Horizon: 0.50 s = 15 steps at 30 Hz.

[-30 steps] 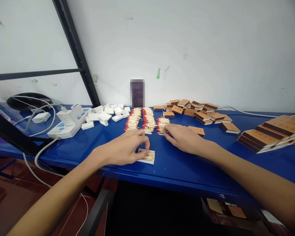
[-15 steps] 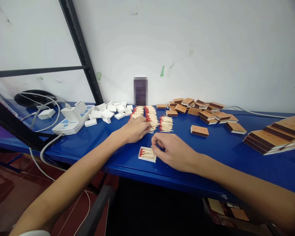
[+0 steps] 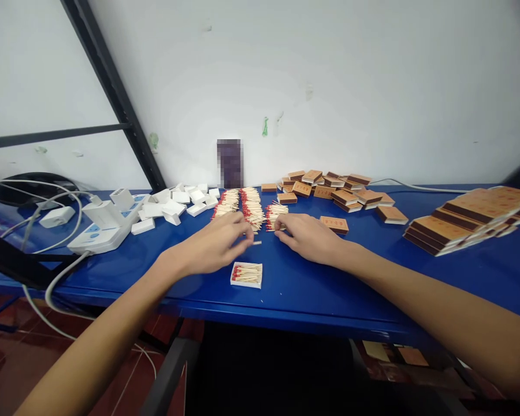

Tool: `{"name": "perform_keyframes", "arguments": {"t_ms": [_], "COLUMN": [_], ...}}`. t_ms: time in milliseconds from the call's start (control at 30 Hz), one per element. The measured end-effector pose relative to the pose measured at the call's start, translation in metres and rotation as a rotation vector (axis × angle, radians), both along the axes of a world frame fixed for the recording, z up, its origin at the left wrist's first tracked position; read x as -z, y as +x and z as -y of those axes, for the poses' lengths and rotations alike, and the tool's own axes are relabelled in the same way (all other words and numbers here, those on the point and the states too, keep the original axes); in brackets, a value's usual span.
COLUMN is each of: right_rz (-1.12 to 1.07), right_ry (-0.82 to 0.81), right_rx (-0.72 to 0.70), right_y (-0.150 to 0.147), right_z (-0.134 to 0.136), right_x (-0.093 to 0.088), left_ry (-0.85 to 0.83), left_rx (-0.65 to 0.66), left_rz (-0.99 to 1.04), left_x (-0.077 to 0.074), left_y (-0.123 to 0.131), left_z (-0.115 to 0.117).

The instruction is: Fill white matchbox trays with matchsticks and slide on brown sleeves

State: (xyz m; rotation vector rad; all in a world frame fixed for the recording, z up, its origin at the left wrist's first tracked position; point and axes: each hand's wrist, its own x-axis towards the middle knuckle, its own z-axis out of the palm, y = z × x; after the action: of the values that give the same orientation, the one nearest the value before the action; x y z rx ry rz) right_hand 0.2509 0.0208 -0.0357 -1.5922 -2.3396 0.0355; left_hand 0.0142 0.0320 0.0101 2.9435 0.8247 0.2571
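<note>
My left hand [image 3: 216,241] is curled above the table's near half, thumb and forefinger close together. A single match [image 3: 257,242] sticks out just right of those fingertips and seems pinched there. Below it lies a white matchbox tray [image 3: 247,285], partly filled with red-headed matches [image 3: 248,271]. My right hand [image 3: 309,238] bends its fingers down at the front of a small match pile [image 3: 275,211]. Whatever is between its fingertips is hidden. Two longer rows of matches, a left row [image 3: 226,203] and a middle row [image 3: 252,205], lie beyond my left hand.
White trays [image 3: 173,202] are heaped at the left, beside a power strip [image 3: 108,228] with cables. Brown matchbox sleeves [image 3: 325,188] lie scattered at the back right; stacked sleeves [image 3: 463,222] stand far right. One sleeve [image 3: 334,224] sits behind my right hand. A pixelated dark object [image 3: 230,164] leans on the wall.
My right hand has moved from beside the tray up to the small match pile. My left hand has drawn back from the match rows toward the tray. The view has shifted right.
</note>
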Motion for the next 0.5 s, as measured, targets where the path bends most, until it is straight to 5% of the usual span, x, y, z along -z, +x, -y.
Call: {"name": "perform_keyframes", "arguments": {"t_ms": [167,367,500], "right_rz": [0.002,0.027,-0.168], "right_ry": [-0.002,0.008,0.079], "right_rx": [-0.021,-0.05,-0.156], "right_y": [0.0,-0.001,-0.02], "right_z": [-0.004,-0.002,0.024], "right_x": [0.003,0.002,-0.01], "left_ry": [-0.12,0.058,0.095], "left_rx": [0.014,-0.057,-0.075], "left_rz": [-0.03,-0.014,-0.116], "left_x": [-0.004,0.006,0.014], "left_y": [-0.009,0.001,0.011], "left_z": [0.019,-0.027,-0.042]}}
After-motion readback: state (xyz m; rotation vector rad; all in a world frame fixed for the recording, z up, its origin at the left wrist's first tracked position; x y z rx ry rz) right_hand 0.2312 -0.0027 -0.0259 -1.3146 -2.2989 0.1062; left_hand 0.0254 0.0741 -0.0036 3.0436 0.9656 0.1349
